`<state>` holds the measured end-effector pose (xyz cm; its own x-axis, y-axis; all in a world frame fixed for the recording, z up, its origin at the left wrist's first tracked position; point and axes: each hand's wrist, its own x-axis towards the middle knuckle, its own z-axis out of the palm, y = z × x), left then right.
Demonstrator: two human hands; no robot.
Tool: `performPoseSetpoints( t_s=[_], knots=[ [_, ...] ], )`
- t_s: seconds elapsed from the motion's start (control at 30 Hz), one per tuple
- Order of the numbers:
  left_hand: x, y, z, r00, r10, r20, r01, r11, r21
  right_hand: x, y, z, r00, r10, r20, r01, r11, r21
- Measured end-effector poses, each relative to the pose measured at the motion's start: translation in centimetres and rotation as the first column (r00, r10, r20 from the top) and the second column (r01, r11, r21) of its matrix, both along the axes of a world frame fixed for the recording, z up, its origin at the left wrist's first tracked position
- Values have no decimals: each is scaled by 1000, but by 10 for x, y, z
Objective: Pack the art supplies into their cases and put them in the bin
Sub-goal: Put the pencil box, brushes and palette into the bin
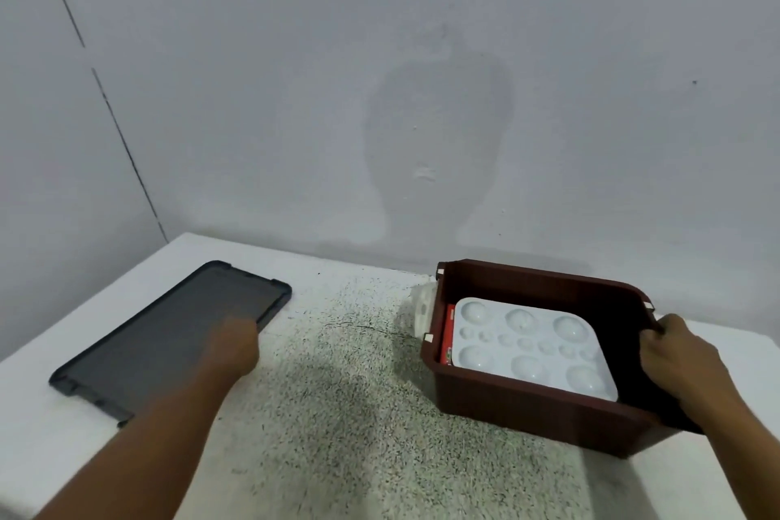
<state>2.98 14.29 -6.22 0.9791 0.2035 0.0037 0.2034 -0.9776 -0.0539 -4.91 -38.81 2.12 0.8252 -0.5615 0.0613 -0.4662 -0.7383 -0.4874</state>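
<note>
Inside rectangular brown bin, dimpled white palette

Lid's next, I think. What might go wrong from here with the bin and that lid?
The right hand grips only the bin's right rim, so a pull could tip or slide it and shift the white palette lying tilted inside. The left hand is blurred at the dark lid's near edge; a hasty grip may push the lid off the table's left side.
</note>
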Motion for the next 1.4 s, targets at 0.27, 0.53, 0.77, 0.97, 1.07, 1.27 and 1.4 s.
performPoseSetpoints(
  t_s=[0.27,0.53,0.77,0.97,1.07,1.27,1.4],
  knots=[
    [-2,10,-13,999,-34,-17,35,997,64,-5,19,-3,1000,1,-1,-1,1000,-24],
    [8,-21,56,980,-38,197,-11,971,241,-7,22,0,1000,5,-15,-6,999,-38],
    [23,-69,138,890,-212,403,160,974,158,-2,21,-5,998,36,-57,-39,998,-56],
    [23,-125,187,646,-448,619,424,884,197,3,17,10,968,31,-248,-67,988,-142],
    [11,-160,217,424,-529,735,568,787,239,9,18,37,985,130,-116,-147,976,-161],
    [-18,-222,266,116,-594,796,783,548,294,2,46,117,799,444,406,-441,891,-106],
    [-21,-244,273,-1,-460,888,819,510,265,-11,51,154,653,308,692,-414,910,-15]
  ],
)
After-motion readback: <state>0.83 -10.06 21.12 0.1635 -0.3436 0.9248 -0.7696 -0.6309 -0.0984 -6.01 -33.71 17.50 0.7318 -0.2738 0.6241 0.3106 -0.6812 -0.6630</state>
